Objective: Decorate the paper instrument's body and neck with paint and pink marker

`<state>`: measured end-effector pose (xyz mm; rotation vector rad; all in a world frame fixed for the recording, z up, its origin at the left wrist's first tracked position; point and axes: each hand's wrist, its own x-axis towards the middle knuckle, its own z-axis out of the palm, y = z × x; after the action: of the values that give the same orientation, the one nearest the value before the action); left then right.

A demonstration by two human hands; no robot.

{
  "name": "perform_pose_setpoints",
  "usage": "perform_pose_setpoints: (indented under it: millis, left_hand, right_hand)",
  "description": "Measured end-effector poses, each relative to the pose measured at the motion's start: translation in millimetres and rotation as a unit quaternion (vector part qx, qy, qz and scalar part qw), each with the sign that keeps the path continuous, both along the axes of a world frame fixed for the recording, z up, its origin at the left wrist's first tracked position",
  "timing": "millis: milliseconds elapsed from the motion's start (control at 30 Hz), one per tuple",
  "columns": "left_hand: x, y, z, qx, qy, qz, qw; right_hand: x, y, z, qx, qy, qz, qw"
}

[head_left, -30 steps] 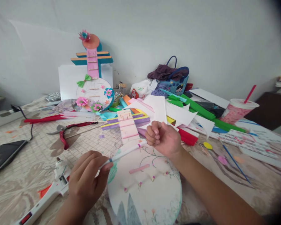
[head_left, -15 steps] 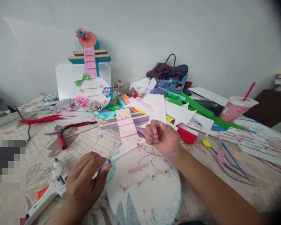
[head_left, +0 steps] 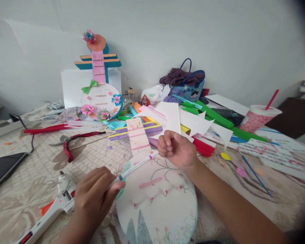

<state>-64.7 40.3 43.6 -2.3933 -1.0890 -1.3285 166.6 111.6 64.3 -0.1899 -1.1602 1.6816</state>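
Note:
In the head view a thin white felt-tip pen (head_left: 137, 167) with a teal and a purple band slants above a round white board (head_left: 165, 210). My left hand (head_left: 95, 193) holds its lower end between thumb and curled fingers. My right hand (head_left: 178, 149) is closed at the pen's upper end, which disappears against its fingers. The board carries drawn plants, grey-blue peaks, a pink strip (head_left: 150, 182) and several small pegs with pink tips. A pale pink neck (head_left: 138, 137) with purple and yellow crossbars extends from its far side.
A glue gun (head_left: 57, 205) lies beside my left hand, with red-handled pliers (head_left: 67, 145) beyond. A finished guitar-like craft (head_left: 100, 101) stands against the wall. Coloured paper (head_left: 195, 122) is heaped behind the board. At right are a drink cup (head_left: 258, 118) and a blue stick (head_left: 256, 176).
My left hand has shifted slightly right and its thumb has moved along the pen. The right hand stays almost in place. A dark flat device at the left edge now shows unblurred.

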Motion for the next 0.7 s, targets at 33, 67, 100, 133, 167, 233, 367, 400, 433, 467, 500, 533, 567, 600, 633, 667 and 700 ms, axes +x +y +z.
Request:
perform_pose_setpoints:
  millis: [33, 67, 100, 133, 167, 233, 367, 400, 433, 467, 500, 533, 567, 600, 633, 667, 700]
  left_hand:
    - [-0.5, 0.0, 0.0, -0.003, 0.002, -0.005, 1.0]
    - [-0.8, 0.2, -0.2, -0.005, 0.003, -0.007, 1.0]
    - [-0.9, 0.6, -0.4, -0.003, 0.003, -0.008, 1.0]
    - [-0.9, 1.2, -0.7, 0.001, 0.002, -0.009, 1.0]
    - [-0.8, 2.0, -1.0, 0.007, -0.001, -0.009, 1.0]
    - [-0.2, 4.0, -1.6, 0.023, -0.009, -0.008, 1.0]
    - [0.6, 7.3, -3.3, 0.028, -0.019, -0.012, 0.999]
    - [0.6, 7.6, -3.9, 0.027, -0.021, -0.012, 0.999]
    - [0.6, 7.8, -4.4, 0.028, -0.023, -0.012, 0.999]
    - [0.5, 7.8, -4.8, 0.03, -0.026, -0.012, 0.999]
    - [0.4, 7.6, -4.9, 0.032, -0.028, -0.01, 0.999]
    - [0.3, 7.1, -4.8, 0.031, -0.031, -0.008, 0.999]
    - [0.3, 6.5, -4.3, 0.03, -0.032, -0.005, 0.999]
    - [0.2, 5.6, -3.4, 0.025, -0.028, -0.003, 0.999]
    - [0.2, 4.6, -2.3, 0.019, -0.021, -0.003, 1.0]
    - [0.2, 3.4, -1.0, 0.013, -0.011, -0.004, 1.0]
    - [0.1, 2.3, 0.3, 0.008, 0.0, -0.006, 1.0]
  right_hand:
    - [-0.1, 0.0, -0.5, 0.0, 0.002, 0.001, 1.0]
    - [-0.1, -0.1, -0.9, -0.001, 0.004, 0.003, 1.0]
    - [0.0, -0.2, -1.4, -0.004, 0.006, 0.005, 1.0]
    - [0.1, -0.2, -1.8, -0.008, 0.008, 0.008, 1.0]
    - [0.3, -0.1, -2.2, -0.013, 0.011, 0.011, 1.0]
    - [0.5, 0.5, -2.6, -0.029, 0.017, 0.016, 0.999]
    - [0.4, 1.6, -2.2, -0.053, 0.03, 0.013, 0.998]
    - [0.2, 1.6, -2.0, -0.055, 0.031, 0.012, 0.998]
    - [0.0, 1.3, -1.7, -0.056, 0.031, 0.012, 0.998]
    - [-0.1, 1.0, -1.4, -0.058, 0.03, 0.012, 0.998]
    - [-0.3, 0.7, -1.2, -0.06, 0.029, 0.013, 0.998]
    - [-0.5, 0.3, -1.0, -0.06, 0.028, 0.013, 0.998]
    - [-0.6, 0.0, -0.8, -0.06, 0.028, 0.012, 0.998]
    - [-0.6, -0.3, -0.6, -0.059, 0.028, 0.011, 0.998]
    - [-0.7, -0.5, -0.4, -0.057, 0.029, 0.012, 0.998]
    - [-0.8, -0.8, -0.3, -0.055, 0.031, 0.013, 0.998]
    - [-0.8, -1.2, -0.1, -0.052, 0.033, 0.015, 0.998]
